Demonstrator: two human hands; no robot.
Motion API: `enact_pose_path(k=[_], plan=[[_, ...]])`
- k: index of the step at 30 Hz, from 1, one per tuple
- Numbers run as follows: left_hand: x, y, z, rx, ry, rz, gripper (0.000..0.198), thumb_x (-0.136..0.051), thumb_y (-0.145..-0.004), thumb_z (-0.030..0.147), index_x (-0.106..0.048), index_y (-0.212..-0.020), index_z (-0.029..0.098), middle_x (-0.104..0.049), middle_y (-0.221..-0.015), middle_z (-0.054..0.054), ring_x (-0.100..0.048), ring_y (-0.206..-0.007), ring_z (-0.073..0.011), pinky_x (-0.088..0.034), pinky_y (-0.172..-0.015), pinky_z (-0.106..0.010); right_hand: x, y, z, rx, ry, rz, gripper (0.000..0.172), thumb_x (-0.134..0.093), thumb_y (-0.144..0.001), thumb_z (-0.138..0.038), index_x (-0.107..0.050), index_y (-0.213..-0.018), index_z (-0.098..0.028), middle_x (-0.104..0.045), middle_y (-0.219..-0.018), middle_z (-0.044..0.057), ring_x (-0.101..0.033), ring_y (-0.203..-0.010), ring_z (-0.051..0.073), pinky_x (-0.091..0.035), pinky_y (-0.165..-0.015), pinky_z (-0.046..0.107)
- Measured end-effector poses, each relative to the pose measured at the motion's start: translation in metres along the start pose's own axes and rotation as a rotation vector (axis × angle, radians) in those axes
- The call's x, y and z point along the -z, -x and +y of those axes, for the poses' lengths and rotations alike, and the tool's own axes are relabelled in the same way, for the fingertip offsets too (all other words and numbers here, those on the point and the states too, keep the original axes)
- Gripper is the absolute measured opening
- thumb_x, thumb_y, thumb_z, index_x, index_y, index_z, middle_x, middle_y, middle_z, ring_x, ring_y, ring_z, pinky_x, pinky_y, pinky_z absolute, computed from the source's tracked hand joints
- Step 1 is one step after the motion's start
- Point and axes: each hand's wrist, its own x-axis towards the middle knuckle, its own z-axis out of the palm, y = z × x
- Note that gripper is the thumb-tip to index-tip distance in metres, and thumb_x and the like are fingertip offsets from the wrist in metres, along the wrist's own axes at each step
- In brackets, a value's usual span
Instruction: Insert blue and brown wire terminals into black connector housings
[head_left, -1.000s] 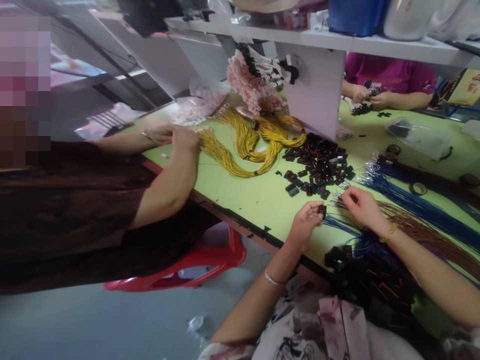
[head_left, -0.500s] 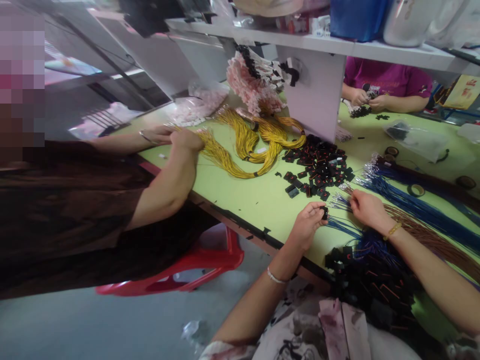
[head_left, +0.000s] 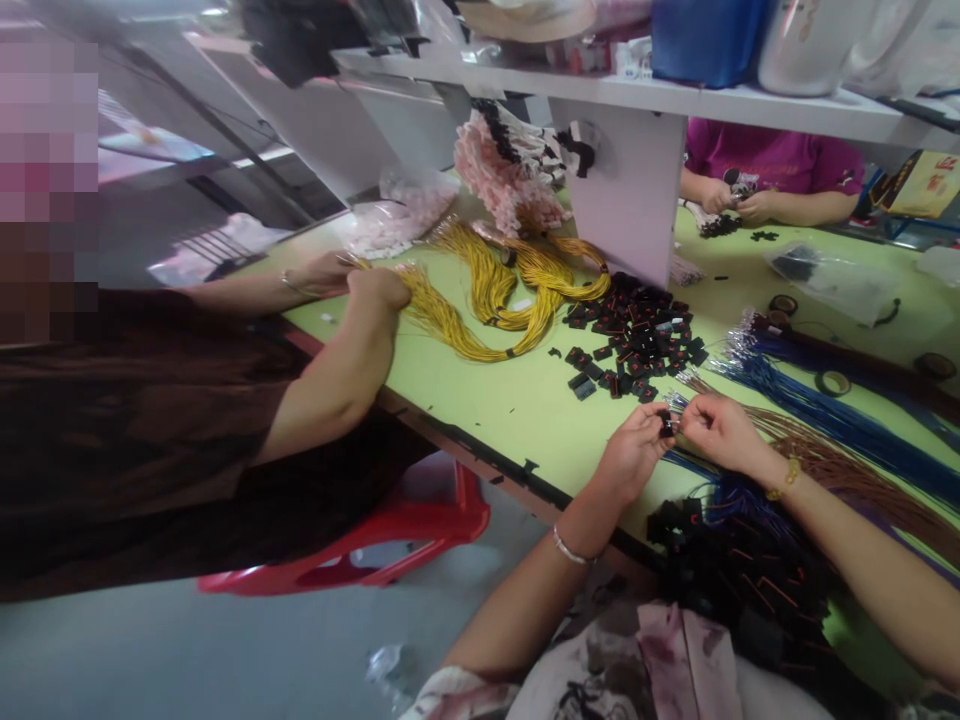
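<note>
Between the fingertips of my left hand (head_left: 634, 446) is a small black connector (head_left: 667, 424). My right hand (head_left: 709, 428) is closed close beside it, its fingertips at the connector's right side; what they pinch is too small to make out. Brown wires (head_left: 810, 440) and blue wires (head_left: 810, 395) with bare metal ends lie to the right, partly behind my right hand and forearm. Beyond my hands is a pile of loose black connectors (head_left: 637, 335). Nearer my body lies a heap of black connectors with wires attached (head_left: 750, 570).
At the left a person's hands (head_left: 379, 287) hold yellow wires (head_left: 480, 345). Across the table another person in a purple shirt (head_left: 772, 160) handles small parts. A shelf (head_left: 622, 95) stands overhead; tape rolls (head_left: 832, 383) and a red stool (head_left: 420, 530) are also in view.
My right hand has moved left from the brown wire ends to the connector in my left hand. My left hand has shifted slightly right with the connector.
</note>
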Motion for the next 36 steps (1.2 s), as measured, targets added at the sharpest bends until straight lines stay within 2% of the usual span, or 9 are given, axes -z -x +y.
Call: enact_pose_path(k=[6, 14, 23, 31, 36], plan=[[0.0017, 0.0013, 0.0001, -0.001, -0.002, -0.008, 0.021, -0.066, -0.073, 0.015, -0.061, -0.094, 0.015, -0.062, -0.087, -0.005, -0.057, -0.076, -0.0119, -0.044, -0.071, -0.025, -0.001, 0.0022, -0.0021, 0.008, 0.137, 0.026, 0.013, -0.053, -0.072, -0.023, -0.055, -0.06, -0.017, -0.052, -0.051, -0.004, -0.037, -0.046, 0.008, -0.025, -0.047, 0.02], [0.0042, 0.0007, -0.0029, -0.008, -0.026, -0.003, 0.023, -0.068, -0.072, 0.018, -0.06, -0.094, 0.015, -0.061, -0.088, -0.005, -0.057, -0.078, -0.0121, -0.044, -0.073, -0.026, -0.0019, 0.0031, -0.0033, 0.035, 0.171, 0.037, 0.014, -0.054, -0.072, -0.023, -0.055, -0.059, -0.018, -0.049, -0.049, -0.004, -0.038, -0.046, 0.009, -0.024, -0.049, 0.021], [0.004, 0.0014, -0.0055, -0.015, -0.074, 0.043, 0.033, -0.077, -0.064, 0.021, -0.059, -0.091, 0.015, -0.061, -0.084, -0.002, -0.058, -0.076, -0.0114, -0.047, -0.075, -0.027, -0.0028, 0.0035, -0.0052, 0.066, 0.222, 0.025, 0.012, -0.055, -0.073, -0.021, -0.056, -0.061, -0.018, -0.054, -0.056, -0.002, -0.041, -0.051, 0.01, -0.026, -0.052, 0.022], [0.0035, 0.0026, -0.0085, -0.054, -0.167, 0.131, 0.038, -0.08, -0.059, 0.029, -0.06, -0.088, 0.014, -0.061, -0.077, -0.001, -0.058, -0.07, -0.0108, -0.048, -0.07, -0.027, -0.0082, 0.0035, 0.0002, 0.216, 0.249, -0.019, 0.012, -0.05, -0.08, -0.017, -0.056, -0.07, -0.017, -0.058, -0.067, 0.001, -0.048, -0.06, 0.011, -0.031, -0.057, 0.022], [0.0002, 0.0033, -0.0096, -0.073, -0.202, 0.145, 0.038, -0.08, -0.059, 0.03, -0.06, -0.086, 0.014, -0.062, -0.075, -0.001, -0.057, -0.068, -0.0107, -0.048, -0.068, -0.027, -0.0098, 0.0057, -0.0037, 0.144, 0.26, -0.01, 0.014, -0.052, -0.08, -0.017, -0.055, -0.066, -0.018, -0.054, -0.059, -0.001, -0.043, -0.053, 0.011, -0.027, -0.052, 0.022]])
